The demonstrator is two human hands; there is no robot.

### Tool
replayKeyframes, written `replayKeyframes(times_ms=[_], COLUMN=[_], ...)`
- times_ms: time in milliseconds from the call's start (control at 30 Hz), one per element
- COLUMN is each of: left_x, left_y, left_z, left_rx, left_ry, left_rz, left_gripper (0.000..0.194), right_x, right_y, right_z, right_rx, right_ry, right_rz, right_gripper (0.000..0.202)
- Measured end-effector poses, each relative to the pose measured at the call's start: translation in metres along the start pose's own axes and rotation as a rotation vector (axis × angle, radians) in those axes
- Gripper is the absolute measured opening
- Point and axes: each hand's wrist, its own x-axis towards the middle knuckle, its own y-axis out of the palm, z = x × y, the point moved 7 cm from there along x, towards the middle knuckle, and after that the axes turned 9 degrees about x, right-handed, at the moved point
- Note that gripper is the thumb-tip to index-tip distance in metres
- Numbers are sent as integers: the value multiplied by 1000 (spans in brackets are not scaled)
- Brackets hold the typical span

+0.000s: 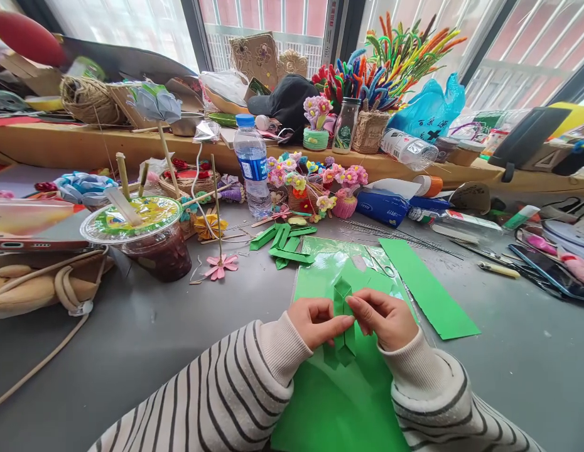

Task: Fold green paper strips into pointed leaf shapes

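L hand [314,323] and R hand [390,318] hold a folded green paper strip [343,307] at lower ctr of frame, above the green sheet [339,402]. Folded green pcs [292,255] lie near ctr; a drink cup [157,254] stands mid-left, a water btl [253,166] w/ blue cap [245,120] upper ctr.

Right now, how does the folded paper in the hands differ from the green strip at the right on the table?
The folded paper is narrow and short; the green strip is longer and wider. The folded paper has creases and angled ends, while the green strip looks flat. The left hand and right hand hold the folded paper; the green strip lies untouched on the table. Both are green.
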Motion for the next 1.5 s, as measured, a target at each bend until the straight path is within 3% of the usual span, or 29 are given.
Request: replayKeyframes(times_ms=[200,433,833,1500], left_x=[-1,-3,0,1], left_y=[1,2,2,-3], left_z=[-1,-8,-2,-4], left_rx=[89,79,-251,-153], left_ry=[8,2,-108,-74], left_rz=[-12,-7,84,61], left_gripper=[35,38,33,23], right_x=[1,-1,-1,-2], right_y=[3,3,-2,0], right_z=[-2,-2,2,-2], right_rx=[-11,-53,13,1], right_ry=[-5,12,-9,26], right_rz=[46,-15,-77,-85], right_gripper=[33,33,30,26])
